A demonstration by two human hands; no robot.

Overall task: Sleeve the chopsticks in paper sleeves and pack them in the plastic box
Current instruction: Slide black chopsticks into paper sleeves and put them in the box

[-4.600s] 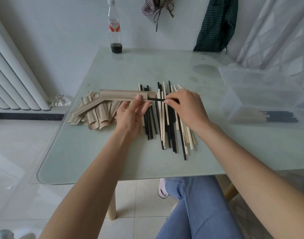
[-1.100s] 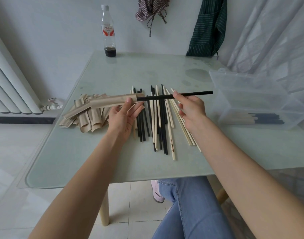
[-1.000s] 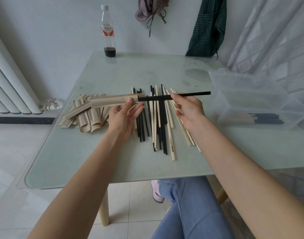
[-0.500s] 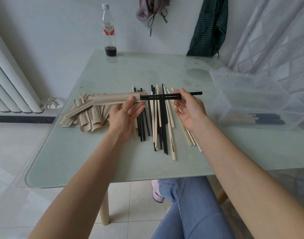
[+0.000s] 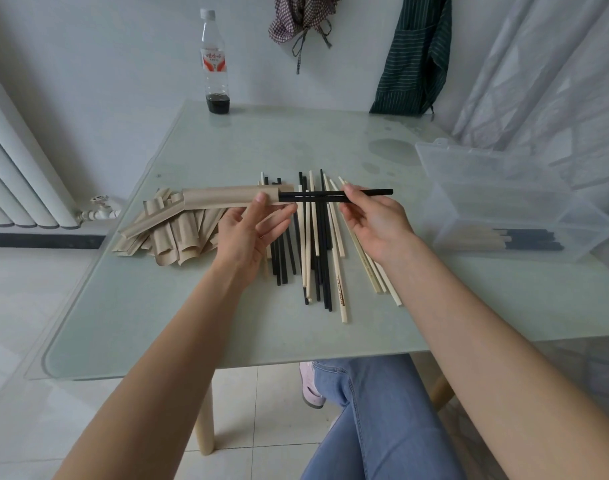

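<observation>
Left hand (image 5: 247,233) pinches a tan paper sleeve (image 5: 227,197) hiding the tips of 2 black chopsticks (image 5: 317,196); right hand (image 5: 375,220) pinches their exposed ends.

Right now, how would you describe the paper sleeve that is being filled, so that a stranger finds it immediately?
Start at the glass table, then the heap of brown sleeves on its left. The paper sleeve is above that heap, held by the left hand. It alone has black chopsticks sticking out.

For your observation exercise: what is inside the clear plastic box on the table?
Inside the plastic box lie sleeved chopsticks, black ends protruding from tan paper. Their number cannot be told; they overlap behind the hazy wall.
</observation>
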